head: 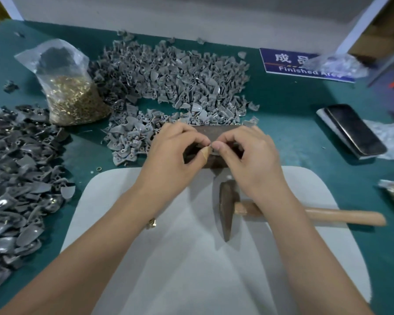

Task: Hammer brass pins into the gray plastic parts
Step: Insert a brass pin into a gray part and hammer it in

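Under the right hand [248, 160], a hammer [230, 208] lies.

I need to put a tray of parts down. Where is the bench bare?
Bare green mat lies between the central gray parts heap and the phone. The white pad near the person is bare below the hammer. The left is crowded.
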Tool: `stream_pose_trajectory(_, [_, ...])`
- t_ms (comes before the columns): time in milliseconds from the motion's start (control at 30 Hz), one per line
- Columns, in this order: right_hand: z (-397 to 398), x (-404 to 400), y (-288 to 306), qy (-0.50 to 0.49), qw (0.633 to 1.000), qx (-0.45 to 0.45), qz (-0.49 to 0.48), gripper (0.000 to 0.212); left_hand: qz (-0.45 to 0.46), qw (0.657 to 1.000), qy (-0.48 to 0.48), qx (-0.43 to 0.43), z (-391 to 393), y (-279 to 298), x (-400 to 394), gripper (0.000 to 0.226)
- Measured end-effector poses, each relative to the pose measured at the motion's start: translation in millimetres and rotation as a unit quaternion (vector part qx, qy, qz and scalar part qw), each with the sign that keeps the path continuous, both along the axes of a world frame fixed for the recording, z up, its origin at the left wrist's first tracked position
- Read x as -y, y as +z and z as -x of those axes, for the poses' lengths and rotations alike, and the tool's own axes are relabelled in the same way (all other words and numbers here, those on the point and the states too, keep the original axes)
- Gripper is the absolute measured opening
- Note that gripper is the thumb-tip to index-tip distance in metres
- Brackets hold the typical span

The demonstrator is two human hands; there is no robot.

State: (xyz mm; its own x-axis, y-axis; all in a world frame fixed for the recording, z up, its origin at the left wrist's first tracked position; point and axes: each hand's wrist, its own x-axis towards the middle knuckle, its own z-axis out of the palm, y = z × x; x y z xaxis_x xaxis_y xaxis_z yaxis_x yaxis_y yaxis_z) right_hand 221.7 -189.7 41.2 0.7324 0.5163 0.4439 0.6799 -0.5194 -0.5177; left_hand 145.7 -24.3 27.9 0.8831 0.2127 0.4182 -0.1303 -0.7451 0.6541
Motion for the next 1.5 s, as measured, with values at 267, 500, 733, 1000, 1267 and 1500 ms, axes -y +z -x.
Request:
stream_pose_trajectory(267, [2.8, -6.6, 1.5, 0.001, 0.999, 0.046, 0.013, 0.008, 0.01, 0.999, 0.025, 0.016, -2.4, -6.2, 2.2, 0.008])
stream_pose_trajectory(500, [6.9, -2.5, 0.1, 0.032, 0.999, 0.026, 0.01, 0.008, 0.027, 0.999, 0.026, 0.018, -0.5, -9.8, 1.0, 0.008])
stream_pose_trajectory(733, [3.9, -3.3, -5.6, 0.012, 0.999, -0.006, -0.034, 0.007, 0.026, 0.999, 0.023, 0.017, -0.1, -7.7, 0.8, 0.008])
stream_pose_trajectory(1000, [0.7, -4.7, 0.6, 0.009, 1.0, 0.012, 0.015, 0.01, 0.033, 0.999, 0.03, 0.017, 0.4, -7.0, -0.4, 0.007])
stream_pose_trajectory(1267, [-5.2, -5.8, 9.5, -0.01, 0.997, -0.01, 0.08, 0.012, 0.047, 0.999, 0.018, 0.015, -0.8, -9.2, -2.8, 0.008])
stream_pose_trajectory(1500, [-5.1, -7.5, 16.7, -0.026, 0.993, -0.015, 0.116, 0.012, 0.053, 0.998, 0.015, 0.015, -0.9, -11.3, -4.0, 0.007])
